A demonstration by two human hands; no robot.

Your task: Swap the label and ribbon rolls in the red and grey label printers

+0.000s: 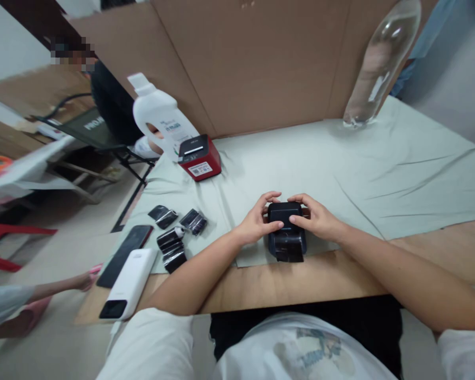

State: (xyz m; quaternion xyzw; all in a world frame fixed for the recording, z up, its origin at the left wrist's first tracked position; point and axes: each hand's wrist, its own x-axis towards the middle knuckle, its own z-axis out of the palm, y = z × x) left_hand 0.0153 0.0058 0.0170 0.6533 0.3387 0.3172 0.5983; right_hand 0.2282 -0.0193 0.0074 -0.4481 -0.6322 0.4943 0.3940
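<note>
squarely between left hand point(259, 220) and right hand point(315, 219): black device point(282, 212), long axis running near-to-far; both hands' grip closed on its sides, neither nearer.

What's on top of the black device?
The left hand and right hand each rest a thumb on the black device; a dark strip covers part of its near end. What they cover is hidden.
</note>
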